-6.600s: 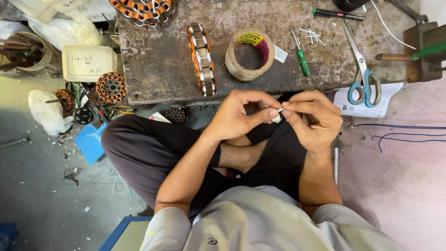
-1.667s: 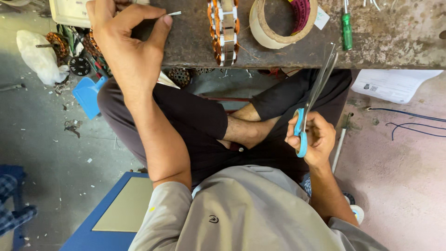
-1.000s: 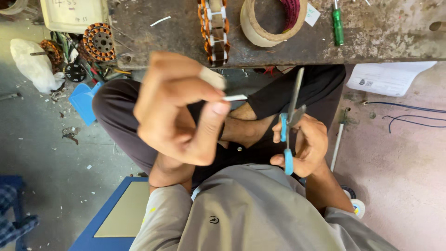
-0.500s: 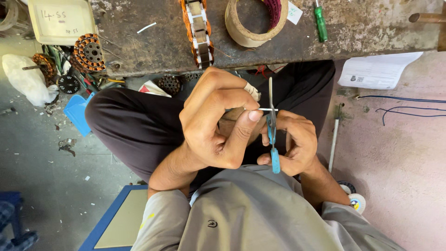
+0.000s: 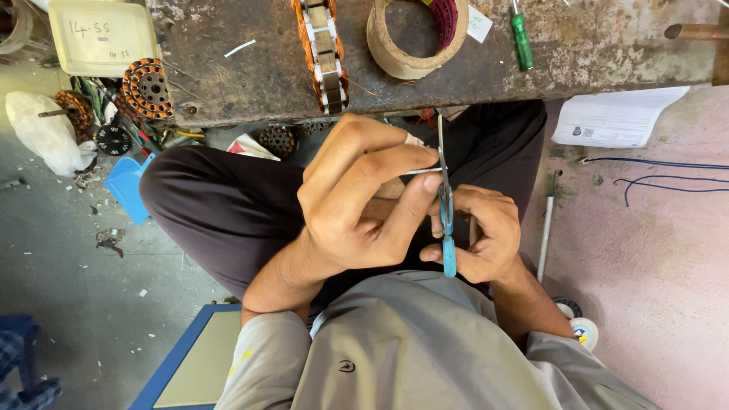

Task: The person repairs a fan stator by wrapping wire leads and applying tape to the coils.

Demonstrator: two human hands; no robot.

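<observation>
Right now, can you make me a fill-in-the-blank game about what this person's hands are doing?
1. The right hand holds scissors with handles coloured ____.
2. The left hand pinches a thin white ____ against the scissor blades.
3. On the bench, the screwdriver has a ____ handle.
4. The roll of tape lies to the ____ of the screwdriver.

Missing words: blue; strip; green; left

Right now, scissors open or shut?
Shut, or nearly. The scissors in the right hand show as one thin line, blades together, crossing the thin white strip pinched by the left hand.
</observation>
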